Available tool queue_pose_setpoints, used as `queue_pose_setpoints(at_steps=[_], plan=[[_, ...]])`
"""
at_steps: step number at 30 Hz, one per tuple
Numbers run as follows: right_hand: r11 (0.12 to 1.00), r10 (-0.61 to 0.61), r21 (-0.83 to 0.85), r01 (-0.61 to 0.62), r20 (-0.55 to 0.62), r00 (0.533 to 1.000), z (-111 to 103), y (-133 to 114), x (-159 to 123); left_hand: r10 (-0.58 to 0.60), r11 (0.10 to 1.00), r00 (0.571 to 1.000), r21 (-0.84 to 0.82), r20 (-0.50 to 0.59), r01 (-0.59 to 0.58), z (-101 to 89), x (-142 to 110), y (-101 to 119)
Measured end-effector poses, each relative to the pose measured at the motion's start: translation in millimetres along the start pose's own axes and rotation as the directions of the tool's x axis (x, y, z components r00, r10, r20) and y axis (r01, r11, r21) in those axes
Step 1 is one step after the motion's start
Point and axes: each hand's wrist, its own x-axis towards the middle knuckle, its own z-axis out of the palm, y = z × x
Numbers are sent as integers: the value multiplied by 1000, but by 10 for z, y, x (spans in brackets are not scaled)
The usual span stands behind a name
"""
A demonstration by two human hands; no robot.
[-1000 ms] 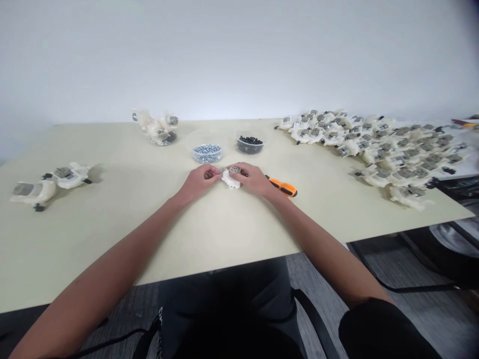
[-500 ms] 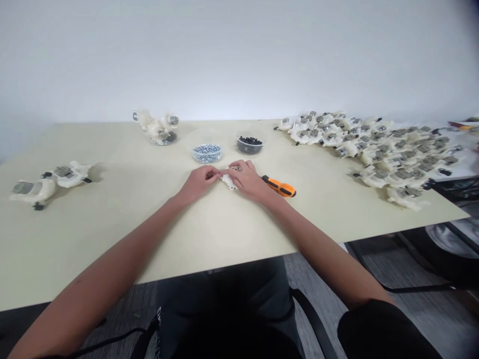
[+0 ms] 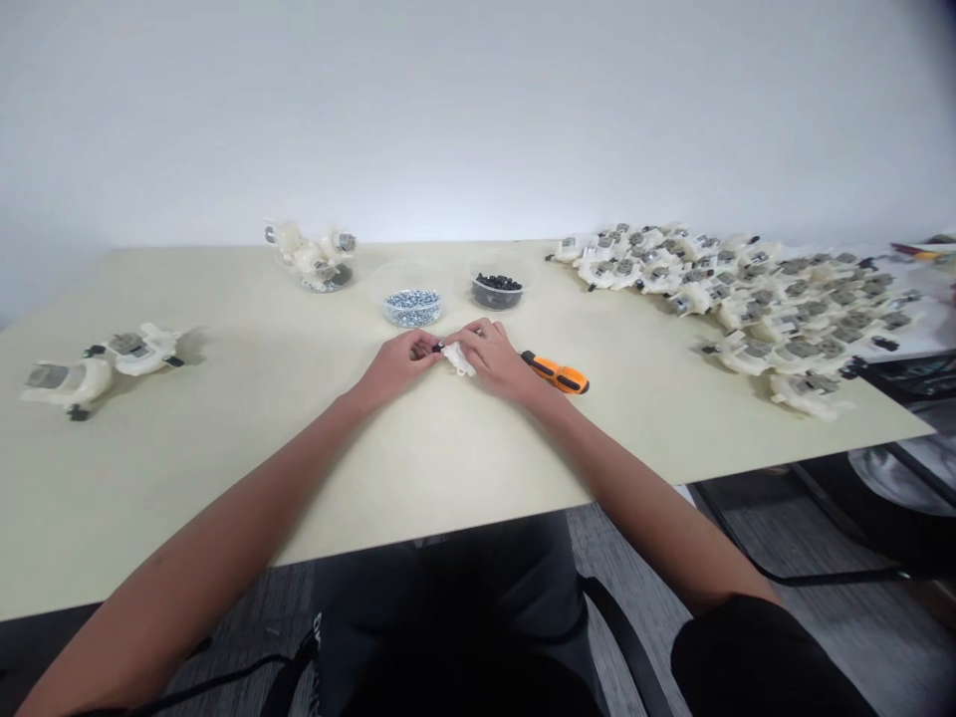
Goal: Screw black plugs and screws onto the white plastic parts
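Note:
My right hand (image 3: pixel 494 360) lies over a small cream plastic part (image 3: pixel 457 360) on the beige table (image 3: pixel 224 438), fingers closed on it. My left hand (image 3: pixel 398 362) pinches a tiny black piece (image 3: pixel 437 347) at the part's left end. The two hands meet at the table's middle. An orange-handled screwdriver (image 3: pixel 560 373) rests just right of my right hand.
Behind my hands stand a clear dish of silver screws (image 3: pixel 412 306) and a dish of black pieces (image 3: pixel 497 290). A large heap of cream parts (image 3: pixel 754 299) fills the right side. Two parts (image 3: pixel 97 370) lie at far left, several more (image 3: pixel 314 251) at the back.
My right hand has closed further over the cream part, hiding its grey round top. A small black piece now shows at my left fingertips against the part.

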Motion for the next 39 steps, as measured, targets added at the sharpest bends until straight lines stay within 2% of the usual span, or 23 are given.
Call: queue_pose_setpoints(at_steps=[8,13,19,24,28,30,33,39], plan=[[994,66,86,-64,-23,998,22,-33,-31,-15,1000,1000,26,-13,15,0,4,1],[995,50,87,-49,-16,999,56,-36,-41,1,997,1000,80,-13,0,4,-4,10],[988,90,135,-78,-86,992,79,-55,-29,-18,1000,999,21,-27,18,9,-29,35],[971,167,186,-147,-100,981,87,-80,-9,-76,991,996,-111,35,80,10,-36,46],[940,228,288,-183,-130,965,83,-94,9,-83,913,992,-393,90,112,65,-51,91],[920,249,344,-187,-147,957,78,-112,15,-66,853,995,-512,76,96,109,-63,110],[900,271,394,-189,-164,948,72,-150,17,-68,794,998,-605,18,65,171,-71,110],[900,242,410,-147,-190,951,99,-197,-7,-93,791,993,-611,-73,29,205,-47,42]])
